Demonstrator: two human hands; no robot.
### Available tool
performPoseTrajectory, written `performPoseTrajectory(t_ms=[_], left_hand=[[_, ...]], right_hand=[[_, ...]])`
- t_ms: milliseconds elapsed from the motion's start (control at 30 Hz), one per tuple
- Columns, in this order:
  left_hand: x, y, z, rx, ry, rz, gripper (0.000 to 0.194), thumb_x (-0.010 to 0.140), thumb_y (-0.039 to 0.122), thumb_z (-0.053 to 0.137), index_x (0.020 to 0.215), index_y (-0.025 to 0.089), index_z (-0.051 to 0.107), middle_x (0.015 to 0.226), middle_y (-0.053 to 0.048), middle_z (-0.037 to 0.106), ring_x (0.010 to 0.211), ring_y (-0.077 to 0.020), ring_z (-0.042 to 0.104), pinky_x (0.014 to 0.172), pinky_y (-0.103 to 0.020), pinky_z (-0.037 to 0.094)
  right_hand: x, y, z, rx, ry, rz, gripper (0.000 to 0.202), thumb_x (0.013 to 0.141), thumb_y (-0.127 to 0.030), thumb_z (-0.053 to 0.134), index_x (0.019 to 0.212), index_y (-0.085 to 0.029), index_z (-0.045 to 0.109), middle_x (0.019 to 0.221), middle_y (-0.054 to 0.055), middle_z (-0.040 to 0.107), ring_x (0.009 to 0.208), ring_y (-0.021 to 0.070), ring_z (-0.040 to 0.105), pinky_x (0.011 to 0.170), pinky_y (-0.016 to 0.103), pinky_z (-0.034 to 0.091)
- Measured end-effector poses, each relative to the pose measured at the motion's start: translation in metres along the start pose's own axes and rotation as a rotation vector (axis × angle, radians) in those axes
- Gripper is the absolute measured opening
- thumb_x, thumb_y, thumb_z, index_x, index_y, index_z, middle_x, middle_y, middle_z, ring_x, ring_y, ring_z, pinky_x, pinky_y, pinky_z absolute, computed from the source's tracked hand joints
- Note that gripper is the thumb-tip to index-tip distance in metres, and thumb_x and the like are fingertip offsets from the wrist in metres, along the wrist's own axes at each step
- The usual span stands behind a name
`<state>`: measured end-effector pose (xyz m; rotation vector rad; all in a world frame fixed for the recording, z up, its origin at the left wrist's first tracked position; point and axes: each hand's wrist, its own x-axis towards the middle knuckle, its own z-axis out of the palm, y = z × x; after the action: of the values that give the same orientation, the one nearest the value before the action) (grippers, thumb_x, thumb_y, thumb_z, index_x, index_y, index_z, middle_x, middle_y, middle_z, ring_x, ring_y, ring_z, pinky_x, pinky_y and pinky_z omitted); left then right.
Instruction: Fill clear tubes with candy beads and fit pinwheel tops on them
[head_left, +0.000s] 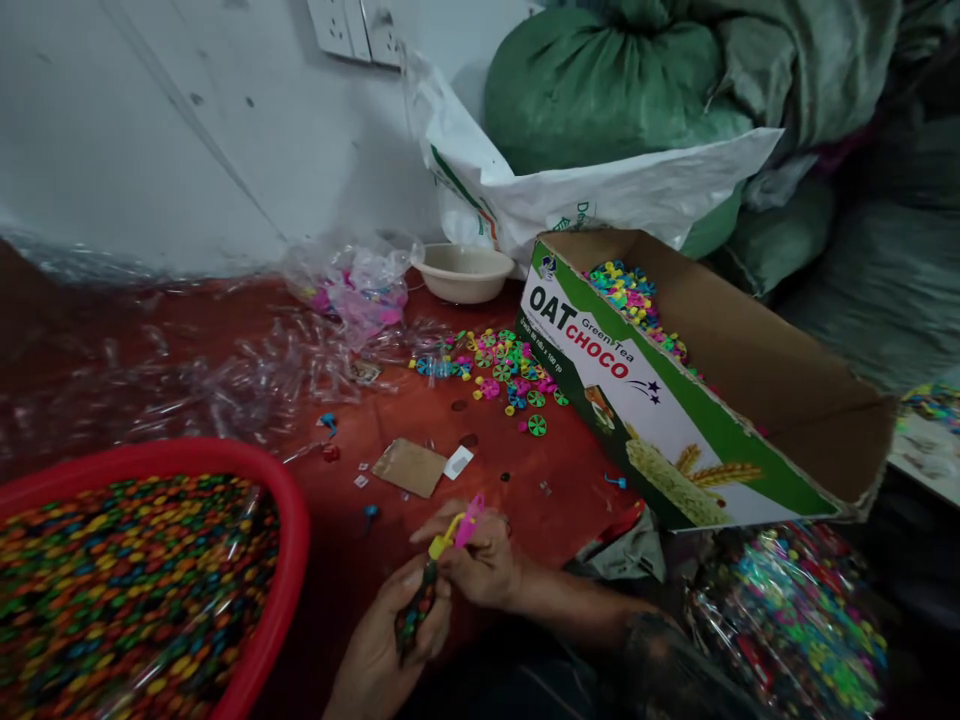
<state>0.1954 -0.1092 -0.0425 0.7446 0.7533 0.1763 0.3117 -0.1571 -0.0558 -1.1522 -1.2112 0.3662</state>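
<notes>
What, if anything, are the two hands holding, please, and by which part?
A slim tube of colourful pieces: the left hand grips its body, while the right hand pinches around the yellow cap, beside the pink piece.

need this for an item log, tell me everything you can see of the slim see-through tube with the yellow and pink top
The tube looks like clear plastic, filled with small rounded pieces, green and orange among them. A yellow plastic stem sits at its upper end, with a bright pink plastic piece beyond. It slants, top up and rightward, over the red surface. The left hand grips the tube; the right hand pinches the top. Blur hides how they join.
</notes>
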Motion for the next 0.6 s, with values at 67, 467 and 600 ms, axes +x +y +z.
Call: performPoseTrajectory(t_ms=[67,467,600], left_hand=[[-0.001,0.004,0.001,0.148,0.064,0.102,0.042,0.053,0.055,0.067,0.056,0.016,0.049,0.037,0.005,0.036,0.036,-0.0061,0.028,0.039,-0.019,0.024],[0.010,-0.010,-0.016,1.499,0.661,1.033,0.019,0.075,0.036,0.055,0.078,0.021,0.067,0.058,-0.004,0.059,0.051,-0.0155,0.051,0.052,-0.026,0.033],[0.012,-0.014,-0.009,1.015,0.469,0.816,0.024,0.074,0.037,0.054,0.089,0.020,0.061,0.074,-0.004,0.062,0.065,-0.0161,0.056,0.058,-0.024,0.040]], right_hand=[[-0.011,-0.001,0.011,0.106,0.122,0.107,0.038,0.083,-0.052,0.045,0.082,-0.021,0.066,0.075,0.004,0.059,0.064,0.0135,0.054,0.061,0.026,0.044],[-0.007,0.016,0.006,-0.040,0.043,0.345,0.040,0.082,-0.037,0.043,0.048,-0.018,0.034,0.048,-0.005,0.028,0.046,0.0066,0.028,0.046,0.022,0.024],[-0.007,0.019,0.011,-0.103,0.090,0.350,0.039,0.082,-0.037,0.043,0.049,-0.019,0.032,0.047,-0.006,0.027,0.044,0.0062,0.026,0.044,0.022,0.021]])
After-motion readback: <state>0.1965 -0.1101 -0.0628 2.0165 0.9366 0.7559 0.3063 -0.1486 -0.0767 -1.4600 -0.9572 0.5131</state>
